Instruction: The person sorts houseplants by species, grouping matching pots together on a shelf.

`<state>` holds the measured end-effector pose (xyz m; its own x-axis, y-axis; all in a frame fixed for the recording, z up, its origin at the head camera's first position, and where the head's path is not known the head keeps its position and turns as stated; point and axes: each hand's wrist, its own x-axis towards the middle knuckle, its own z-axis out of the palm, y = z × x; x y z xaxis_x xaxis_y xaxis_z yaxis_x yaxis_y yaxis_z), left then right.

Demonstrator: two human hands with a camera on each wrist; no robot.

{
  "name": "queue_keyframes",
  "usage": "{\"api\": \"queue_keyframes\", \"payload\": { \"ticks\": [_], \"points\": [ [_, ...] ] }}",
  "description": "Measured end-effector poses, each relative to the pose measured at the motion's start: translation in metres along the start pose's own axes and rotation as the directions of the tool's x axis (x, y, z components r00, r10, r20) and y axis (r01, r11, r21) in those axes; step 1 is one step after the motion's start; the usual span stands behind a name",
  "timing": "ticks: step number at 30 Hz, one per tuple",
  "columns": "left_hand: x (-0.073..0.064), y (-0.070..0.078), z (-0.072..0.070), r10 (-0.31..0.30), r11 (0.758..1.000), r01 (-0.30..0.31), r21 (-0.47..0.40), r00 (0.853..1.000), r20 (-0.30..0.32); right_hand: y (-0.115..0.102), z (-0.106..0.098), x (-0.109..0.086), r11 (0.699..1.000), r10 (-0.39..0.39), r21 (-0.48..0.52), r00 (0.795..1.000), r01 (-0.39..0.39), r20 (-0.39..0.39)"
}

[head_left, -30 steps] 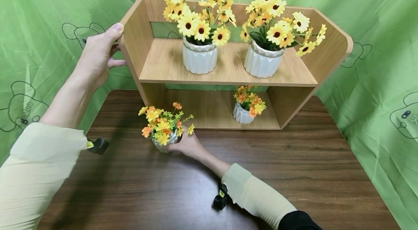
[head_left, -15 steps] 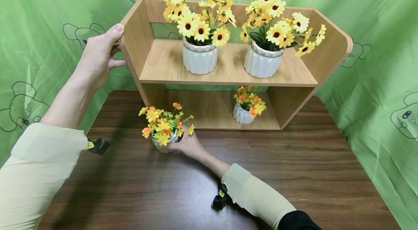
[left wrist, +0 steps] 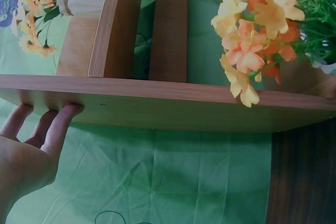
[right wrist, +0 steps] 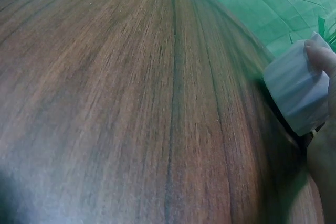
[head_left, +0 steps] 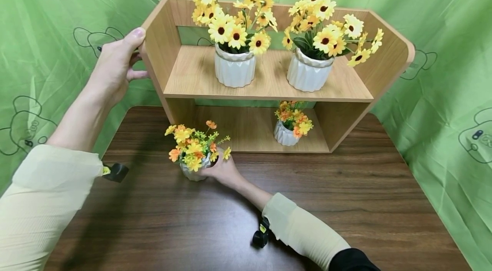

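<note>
My right hand (head_left: 223, 172) grips the side of a small white fluted flowerpot (head_left: 193, 173) with orange and yellow flowers, in front of the shelf's lower left end. In the right wrist view, the thumb lies over the rim of this pot (right wrist: 296, 87), whose base is close over the dark table. My left hand (head_left: 109, 66) touches the outer face of the wooden shelf's left side panel (head_left: 158, 44). Fairly straight fingers (left wrist: 59, 127) press that panel in the left wrist view.
Two larger white pots (head_left: 235, 68) with yellow daisies stand on the upper board (head_left: 269, 91). A small pot (head_left: 285, 135) of orange and yellow flowers stands right of centre on the lower board. The shelf rests on a dark wood table (head_left: 346, 202), with green cloth (head_left: 453, 91) around it.
My right hand and the small flowerpot have shifted very slightly to the right. The left hand keeps its place on the side panel.
</note>
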<state>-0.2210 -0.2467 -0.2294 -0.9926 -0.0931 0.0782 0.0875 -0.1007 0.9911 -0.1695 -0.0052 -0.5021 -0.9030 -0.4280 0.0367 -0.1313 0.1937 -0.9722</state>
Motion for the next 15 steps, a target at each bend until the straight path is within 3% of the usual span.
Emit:
{"api": "queue_keyframes", "payload": {
  "ticks": [8,15],
  "points": [
    [0.000,0.000,0.000,-0.002,1.000,0.002,-0.003,1.000,0.003,-0.001,-0.006,-0.003,0.998,-0.038,0.056,0.999,0.037,0.008],
    [0.001,0.000,-0.001,0.000,1.000,0.000,-0.014,1.000,0.005,0.001,-0.016,-0.003,0.999,-0.036,0.021,0.999,0.036,-0.014]
  ]
}}
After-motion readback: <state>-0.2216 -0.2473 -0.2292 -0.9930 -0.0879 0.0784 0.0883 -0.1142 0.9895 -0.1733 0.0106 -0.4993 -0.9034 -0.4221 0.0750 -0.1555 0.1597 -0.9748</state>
